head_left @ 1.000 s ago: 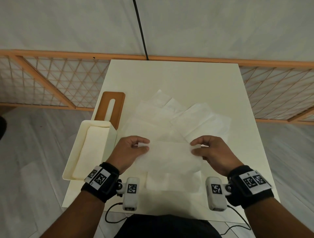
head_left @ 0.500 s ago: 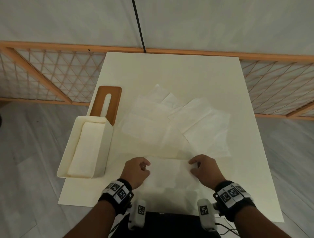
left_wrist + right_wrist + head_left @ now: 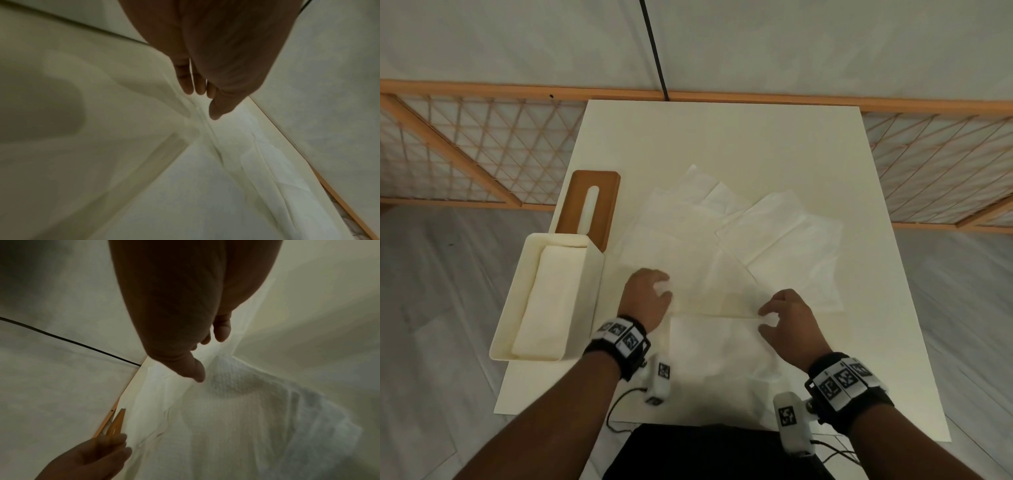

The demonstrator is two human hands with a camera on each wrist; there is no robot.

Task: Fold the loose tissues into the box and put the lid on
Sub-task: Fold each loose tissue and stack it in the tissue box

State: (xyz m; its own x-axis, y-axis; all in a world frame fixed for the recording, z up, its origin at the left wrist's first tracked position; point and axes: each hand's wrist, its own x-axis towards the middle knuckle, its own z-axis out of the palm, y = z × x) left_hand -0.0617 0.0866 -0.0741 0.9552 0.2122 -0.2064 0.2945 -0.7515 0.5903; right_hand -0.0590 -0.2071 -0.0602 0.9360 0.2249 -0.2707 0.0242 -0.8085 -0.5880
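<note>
Nearest us on the table (image 3: 876, 342), a folded tissue (image 3: 722, 349) lies flat, soft and faintly embossed. Our right hand (image 3: 791, 325) sits at its far right corner, thumb and forefinger loosely curled round that edge; whether they truly pinch it, we can't tell. Our left hand (image 3: 649, 296), just beyond the tissue's far left corner, has fingers relaxed, holding nothing. Step in hand, we judge: one sheet folded, next one wanted. Beyond the tissue, thin square loose tissues (image 3: 739, 246) overlap. Left of it, the cream box (image 3: 589, 298) stands open w/ a folded stack inside. Behind the box, the brown slotted lid (image 3: 602, 202) waits.
</note>
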